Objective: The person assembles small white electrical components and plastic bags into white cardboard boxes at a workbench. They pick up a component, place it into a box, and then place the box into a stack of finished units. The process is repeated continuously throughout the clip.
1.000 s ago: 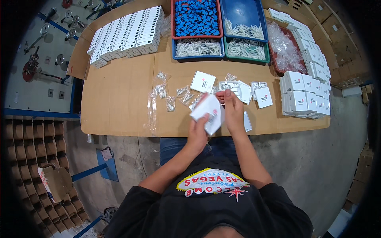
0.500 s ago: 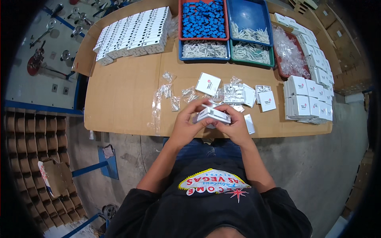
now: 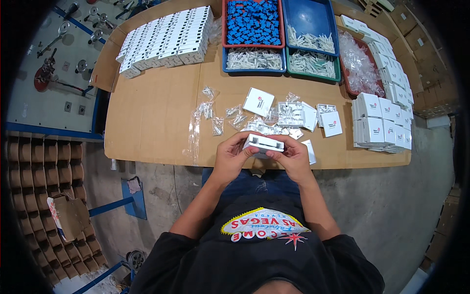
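A white square plastic housing (image 3: 265, 143) is held between both hands at the table's near edge. Its narrow side with dark slots faces up toward me. My left hand (image 3: 229, 156) grips its left end, thumb along the near side. The other end is in the fingers of my right hand (image 3: 295, 159), also with the thumb in front. Just beyond my fingers lies an open white housing (image 3: 262, 128) with small white parts. Farther off are a closed white housing (image 3: 258, 102), an open one (image 3: 291, 114) and flat white covers (image 3: 331, 124). The underside of the held housing is hidden.
Small clear bags of white plugs (image 3: 207, 110) lie left of centre. Trays of blue parts (image 3: 253, 22) and white plugs (image 3: 254, 60) stand at the back. Stacked white housings fill the back left (image 3: 166, 41) and right (image 3: 376, 122). A red tray (image 3: 348, 83) holds clear bags.
Both hands have turned the housing, so its slotted side now sits level and faces me. My fingers have drawn slightly nearer, uncovering the open housing behind them.
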The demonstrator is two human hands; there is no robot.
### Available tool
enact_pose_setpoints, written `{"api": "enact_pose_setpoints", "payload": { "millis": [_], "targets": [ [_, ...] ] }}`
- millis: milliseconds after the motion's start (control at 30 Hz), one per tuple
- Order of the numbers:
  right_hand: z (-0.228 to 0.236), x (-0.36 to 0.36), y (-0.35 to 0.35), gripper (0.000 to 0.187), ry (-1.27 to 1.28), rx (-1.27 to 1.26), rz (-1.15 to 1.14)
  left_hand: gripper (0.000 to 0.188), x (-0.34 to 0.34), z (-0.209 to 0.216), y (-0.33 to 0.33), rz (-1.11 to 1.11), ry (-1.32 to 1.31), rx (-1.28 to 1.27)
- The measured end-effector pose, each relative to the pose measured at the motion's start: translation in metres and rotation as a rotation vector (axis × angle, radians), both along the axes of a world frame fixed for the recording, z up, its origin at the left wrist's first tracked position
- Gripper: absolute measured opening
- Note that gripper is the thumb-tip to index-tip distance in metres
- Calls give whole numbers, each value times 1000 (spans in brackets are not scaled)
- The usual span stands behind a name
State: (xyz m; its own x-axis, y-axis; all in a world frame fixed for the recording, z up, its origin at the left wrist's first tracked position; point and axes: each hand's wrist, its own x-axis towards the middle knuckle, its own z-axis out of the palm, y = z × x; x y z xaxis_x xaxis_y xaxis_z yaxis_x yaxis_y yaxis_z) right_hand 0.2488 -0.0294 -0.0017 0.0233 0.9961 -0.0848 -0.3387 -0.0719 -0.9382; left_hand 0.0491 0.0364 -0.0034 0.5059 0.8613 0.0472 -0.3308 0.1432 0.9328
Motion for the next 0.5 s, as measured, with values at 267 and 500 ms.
{"api": "enact_pose_setpoints", "payload": {
  "millis": [267,500],
  "targets": [
    [-13,-1,0,38,-76,40,-53,30,3,-13,2,49,71,-30],
    [-17,-6,-8,36,-15,26,-152,29,15,-10,2,21,116,32]
  ]
}}
